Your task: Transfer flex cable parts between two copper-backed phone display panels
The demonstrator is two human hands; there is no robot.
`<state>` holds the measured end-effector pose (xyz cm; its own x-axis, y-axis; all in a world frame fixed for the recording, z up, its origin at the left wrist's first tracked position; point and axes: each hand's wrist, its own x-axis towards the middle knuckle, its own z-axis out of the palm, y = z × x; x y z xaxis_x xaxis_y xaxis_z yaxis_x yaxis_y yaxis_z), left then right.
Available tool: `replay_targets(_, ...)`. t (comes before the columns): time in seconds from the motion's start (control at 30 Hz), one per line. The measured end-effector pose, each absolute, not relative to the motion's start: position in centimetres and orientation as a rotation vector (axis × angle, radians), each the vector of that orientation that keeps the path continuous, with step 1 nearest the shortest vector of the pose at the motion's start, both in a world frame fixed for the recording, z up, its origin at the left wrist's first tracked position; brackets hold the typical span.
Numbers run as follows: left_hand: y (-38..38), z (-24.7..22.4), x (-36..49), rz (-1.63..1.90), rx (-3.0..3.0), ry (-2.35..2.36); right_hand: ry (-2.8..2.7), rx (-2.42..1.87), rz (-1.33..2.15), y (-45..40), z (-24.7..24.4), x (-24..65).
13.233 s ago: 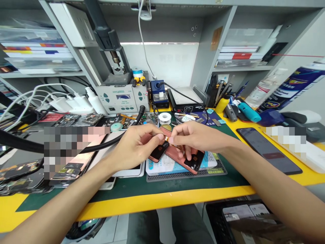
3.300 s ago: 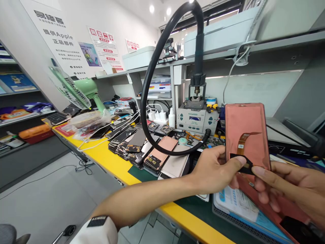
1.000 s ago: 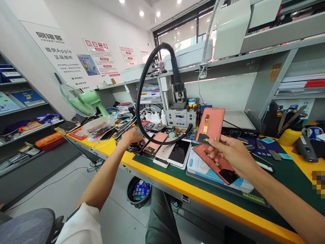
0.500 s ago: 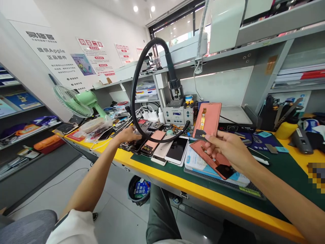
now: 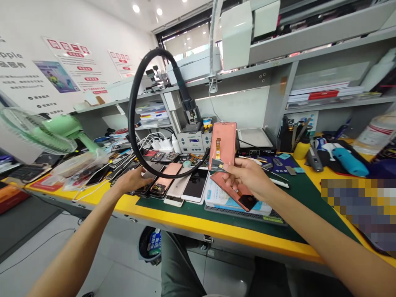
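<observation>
My right hand point(image 5: 249, 175) grips a copper-coloured phone screen panel point(image 5: 222, 144) upright near its lower edge. An orange flex cable point(image 5: 218, 149) runs down the panel's back and ends near a small black tab point(image 5: 218, 167) by my thumb. Just below my fingers, a second copper-backed panel point(image 5: 232, 192) lies tilted on a white-and-blue box point(image 5: 216, 194). My left hand point(image 5: 133, 180) rests on a row of phones, fingers over a dark phone point(image 5: 151, 175), beside a copper-backed phone point(image 5: 162, 184).
A black hot-air hose point(image 5: 133, 107) loops above the phones from a rework station point(image 5: 189, 142). A heating plate point(image 5: 255, 140) stands behind the green mat point(image 5: 297, 185). The yellow bench edge point(image 5: 198, 227) runs in front. A green fan point(image 5: 37, 132) stands at far left.
The view has swung further left across the bench. My right hand stays raised with the panel, and my left hand remains on the phones.
</observation>
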<state>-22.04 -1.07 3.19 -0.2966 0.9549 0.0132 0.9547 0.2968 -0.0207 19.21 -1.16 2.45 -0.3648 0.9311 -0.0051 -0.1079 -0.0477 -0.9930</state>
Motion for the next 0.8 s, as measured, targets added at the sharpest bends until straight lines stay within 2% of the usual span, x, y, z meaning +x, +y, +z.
replay_targets(0.2,-5.8,5.6,-21.2,0.06,-1.802,-2.453,-1.372,-0.943,1.588,-1.4,2.8,19.3)
replay_targets(0.43,-10.3,8.0,-12.9,-0.893,-2.421,-2.493,-1.439,-0.903,1.618,-1.1,2.2,19.3)
replay_targets(0.67,-3.8,4.4,-3.6,-1.633,-2.891,-2.21,-1.561,-0.863,1.561,-0.8,2.3,19.5)
replay_targets(0.8,-1.0,3.3,-1.7,-1.764,-3.113,-1.961,-1.622,-0.874,1.492,-0.5,2.3,19.7)
